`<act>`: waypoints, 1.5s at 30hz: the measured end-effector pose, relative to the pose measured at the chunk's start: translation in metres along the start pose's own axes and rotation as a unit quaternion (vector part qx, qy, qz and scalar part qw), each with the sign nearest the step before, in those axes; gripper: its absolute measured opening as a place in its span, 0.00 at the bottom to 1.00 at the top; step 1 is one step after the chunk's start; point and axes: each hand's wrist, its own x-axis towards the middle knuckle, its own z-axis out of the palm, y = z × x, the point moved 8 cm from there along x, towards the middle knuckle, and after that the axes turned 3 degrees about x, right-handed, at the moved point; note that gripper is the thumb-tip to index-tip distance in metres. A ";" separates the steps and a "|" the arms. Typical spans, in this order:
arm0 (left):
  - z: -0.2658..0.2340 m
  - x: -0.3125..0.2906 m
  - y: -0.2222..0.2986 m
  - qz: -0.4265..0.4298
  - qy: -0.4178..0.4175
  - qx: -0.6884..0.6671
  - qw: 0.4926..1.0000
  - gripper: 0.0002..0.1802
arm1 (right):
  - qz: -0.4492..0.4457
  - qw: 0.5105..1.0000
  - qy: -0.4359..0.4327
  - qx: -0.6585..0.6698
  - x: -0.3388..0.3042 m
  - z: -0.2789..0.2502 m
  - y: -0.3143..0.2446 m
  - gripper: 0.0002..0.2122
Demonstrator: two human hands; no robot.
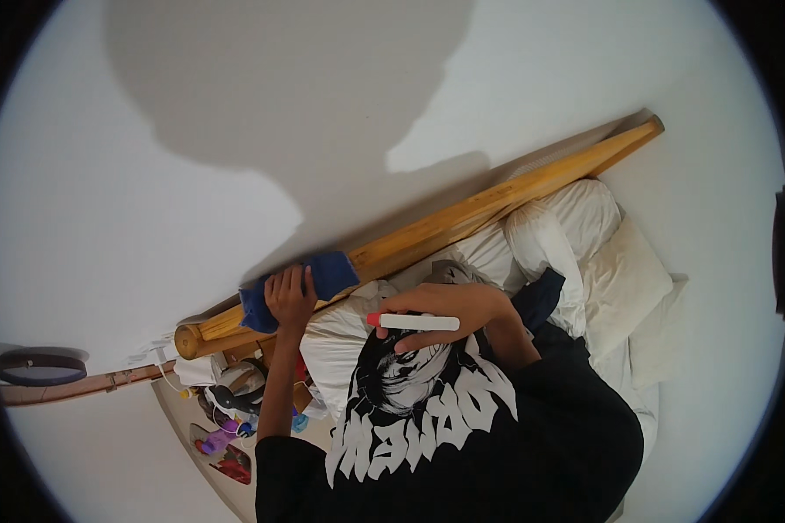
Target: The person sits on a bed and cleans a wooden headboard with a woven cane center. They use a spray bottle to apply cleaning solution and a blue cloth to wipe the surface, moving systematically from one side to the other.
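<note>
A wooden headboard [462,218] runs slantwise across the view, low on the left and higher on the right. Over its left part lies a blue cloth [332,273]. My left hand [290,301] presses on this cloth, fingers curled around it and the top rail. In front of my chest, my right hand [462,302] is closed around a slim white tube [419,322] with a red end pointing left. What the tube is exactly, I cannot make out. It is held apart from the cloth and the rail.
White pillows [624,270] and bedding lie behind the headboard at right, with a dark garment [541,296] among them. Down at left, assorted items, including a purple object [221,438], crowd a surface. A pale wall [262,87] with a large shadow fills the upper view.
</note>
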 end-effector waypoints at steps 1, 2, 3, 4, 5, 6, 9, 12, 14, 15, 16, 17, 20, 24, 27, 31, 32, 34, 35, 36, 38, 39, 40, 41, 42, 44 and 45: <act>0.002 0.004 0.009 0.005 0.001 -0.003 1.000 0.07 | -0.007 1.000 0.016 -0.014 -0.003 -0.003 -0.001 0.16; 0.006 0.009 0.017 0.004 -0.003 -0.010 1.000 0.07 | -0.012 0.999 0.030 -0.018 -0.006 -0.007 -0.002 0.16; 0.011 0.015 0.029 0.011 -0.010 -0.011 1.000 0.08 | -0.009 0.999 0.039 -0.016 -0.009 -0.009 -0.003 0.16; 0.018 0.021 0.043 0.013 -0.022 -0.016 1.000 0.08 | -0.008 0.998 0.051 -0.030 -0.014 -0.012 -0.005 0.16; 0.027 0.027 0.057 0.012 -0.043 -0.022 0.999 0.08 | 0.000 0.998 0.060 -0.037 -0.019 -0.014 -0.005 0.15; 0.033 0.035 0.075 0.020 -0.038 -0.037 0.998 0.08 | 0.008 0.997 0.069 -0.044 -0.025 -0.016 -0.006 0.15; 0.053 0.059 0.123 0.030 -0.046 -0.137 0.989 0.11 | 0.054 0.993 0.103 0.005 -0.049 -0.023 -0.002 0.14; 0.048 0.068 0.146 0.055 -0.043 -0.167 0.983 0.15 | 0.086 0.988 0.126 -0.012 -0.064 -0.029 0.009 0.13; 0.040 0.066 0.145 0.054 -0.055 -0.137 0.988 0.17 | 0.074 0.986 0.145 -0.018 -0.074 -0.033 0.011 0.13; 0.033 0.060 0.138 0.043 -0.070 -0.111 0.990 0.19 | 0.079 0.985 0.150 -0.006 -0.078 -0.035 0.014 0.13; 0.028 0.055 0.129 0.034 -0.085 -0.084 0.992 0.20 | 0.076 0.985 0.157 -0.018 -0.081 -0.037 0.015 0.13; 0.027 0.051 0.120 0.029 -0.106 -0.063 0.992 0.20 | 0.076 0.984 0.162 -0.018 -0.084 -0.039 0.017 0.13; 0.034 0.043 0.106 0.046 -0.143 -0.023 0.988 0.21 | 0.074 0.983 0.165 -0.013 -0.089 -0.041 0.021 0.13; 0.060 0.048 0.120 0.101 -0.154 -0.036 0.982 0.19 | 0.074 0.981 0.177 0.006 -0.093 -0.042 0.026 0.13; 0.071 0.060 0.142 0.138 -0.117 -0.041 0.983 0.16 | 0.065 0.980 0.188 0.020 -0.098 -0.041 0.026 0.13; 0.084 0.074 0.180 0.156 -0.097 -0.057 0.981 0.13 | 0.033 0.975 0.218 0.014 -0.107 -0.044 0.020 0.13; 0.089 0.078 0.192 0.160 -0.100 -0.060 0.980 0.13 | 0.048 0.975 0.218 0.014 -0.110 -0.044 0.022 0.13; 0.100 0.086 0.216 0.164 -0.104 -0.064 0.979 0.13 | 0.061 0.974 0.216 0.005 -0.113 -0.045 0.023 0.13; 0.106 0.091 0.229 0.166 -0.110 -0.072 0.977 0.13 | 0.059 0.975 0.216 -0.006 -0.114 -0.046 0.022 0.13; 0.111 0.095 0.242 0.169 -0.115 -0.079 0.976 0.14 | 0.066 0.975 0.211 -0.007 -0.115 -0.045 0.023 0.13; 0.118 0.106 0.261 0.174 -0.109 -0.082 0.975 0.14 | 0.058 0.974 0.219 -0.009 -0.116 -0.046 0.019 0.13; 0.120 0.109 0.269 0.175 -0.104 -0.079 0.976 0.14 | 0.061 0.974 0.220 -0.003 -0.117 -0.044 0.019 0.13; 0.121 0.111 0.273 0.179 -0.105 -0.076 0.975 0.14 | 0.051 0.974 0.220 0.022 -0.116 -0.042 0.018 0.13; 0.119 0.112 0.274 0.178 -0.095 -0.082 0.976 0.15 | 0.043 0.972 0.232 0.008 -0.116 -0.042 0.016 0.13; 0.118 0.112 0.274 0.180 -0.094 -0.087 0.975 0.15 | 0.030 0.971 0.238 0.006 -0.116 -0.042 0.013 0.14; 0.114 0.109 0.266 0.179 -0.098 -0.098 0.974 0.17 | 0.019 0.971 0.237 0.000 -0.113 -0.040 0.011 0.13; 0.111 0.106 0.261 0.176 -0.101 -0.106 0.973 0.17 | 0.021 0.973 0.229 -0.004 -0.110 -0.039 0.011 0.13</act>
